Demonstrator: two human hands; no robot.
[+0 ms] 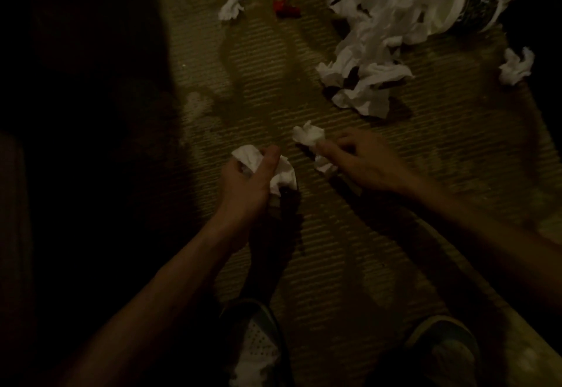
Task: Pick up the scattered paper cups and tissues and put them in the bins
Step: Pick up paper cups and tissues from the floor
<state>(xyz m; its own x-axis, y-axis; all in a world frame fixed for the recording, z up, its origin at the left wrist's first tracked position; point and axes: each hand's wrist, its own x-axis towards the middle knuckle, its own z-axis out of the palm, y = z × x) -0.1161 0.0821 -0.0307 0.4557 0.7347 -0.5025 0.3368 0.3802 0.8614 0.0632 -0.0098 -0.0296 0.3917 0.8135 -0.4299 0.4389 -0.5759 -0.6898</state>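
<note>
Left hand (pixel 248 181): clutching a tissue wad (pixel 284 174).
Right hand (pixel 365 161): pinching a small tissue (pixel 308 136).
Remaining: tissue heap (pixel 374 46) and paper cup (pixel 447 6) at one o'clock; bins unseen.

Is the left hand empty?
No, the left hand grips a crumpled white tissue in its curled fingers.

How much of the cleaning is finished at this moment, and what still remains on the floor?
No bin is in view, so nothing shows as finished. In hand: the left hand grips a crumpled tissue, and the right hand pinches a second tissue. Left on the floor: the tissue pile with a paper cup lying in it, a lone tissue farther away, and a small tissue at the right.
</note>
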